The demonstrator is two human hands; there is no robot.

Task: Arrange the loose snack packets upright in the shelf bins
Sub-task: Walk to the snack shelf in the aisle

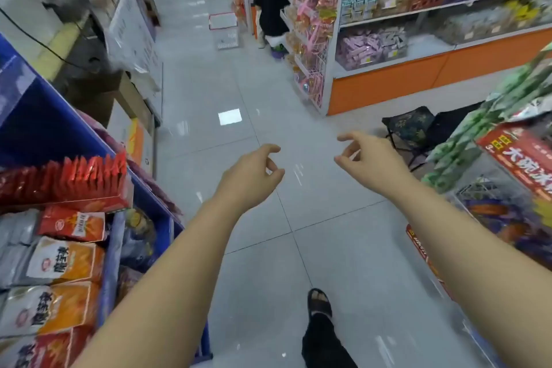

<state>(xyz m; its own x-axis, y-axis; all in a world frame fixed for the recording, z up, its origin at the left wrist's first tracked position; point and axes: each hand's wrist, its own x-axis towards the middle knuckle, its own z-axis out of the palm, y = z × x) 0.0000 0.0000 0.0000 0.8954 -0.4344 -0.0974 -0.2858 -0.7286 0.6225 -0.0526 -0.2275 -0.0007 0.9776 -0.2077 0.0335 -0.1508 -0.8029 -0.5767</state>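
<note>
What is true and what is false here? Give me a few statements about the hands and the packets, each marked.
1. The left hand and the right hand hold nothing. True.
2. The red packets at the left lie flat. False: they stand upright in a row.
3. A folding stool stands at the right. True.
4. The left hand's fingers grip an orange packet. False: the orange packets lie at the left, untouched.

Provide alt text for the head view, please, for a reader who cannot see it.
The left hand and right hand are held out empty, fingers loosely curled, over a grey tiled floor. Snack packets fill a blue shelf on the left.
</note>
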